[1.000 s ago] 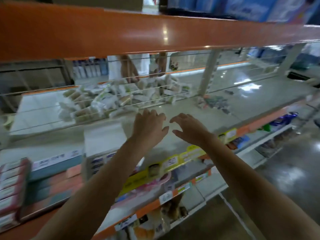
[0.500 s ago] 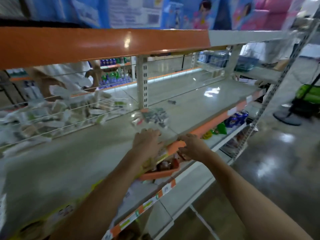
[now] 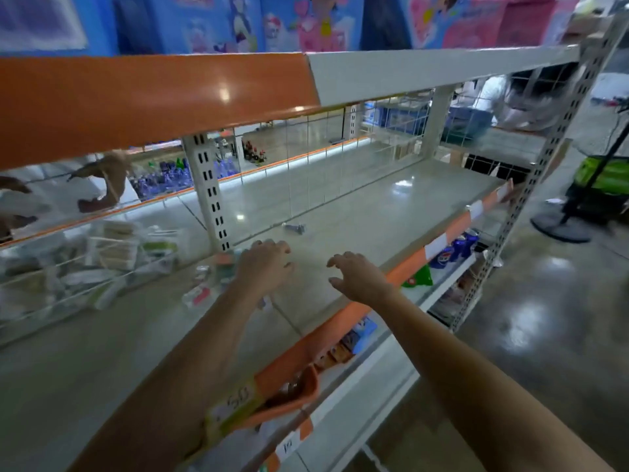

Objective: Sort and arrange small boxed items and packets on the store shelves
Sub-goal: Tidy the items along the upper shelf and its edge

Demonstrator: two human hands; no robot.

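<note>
Left hand hovers palm down over the grey shelf, fingers loosely spread and holding nothing; right hand beside it, fingers splayed, also empty. Small packets lie blurred just left of the left hand; one more sits apart behind it. A slotted upright post stands behind them, boxed items heaped beyond a wire divider — a yellow edge label reads "50"

Shop: price-tagged shelves, stocked goods
</note>
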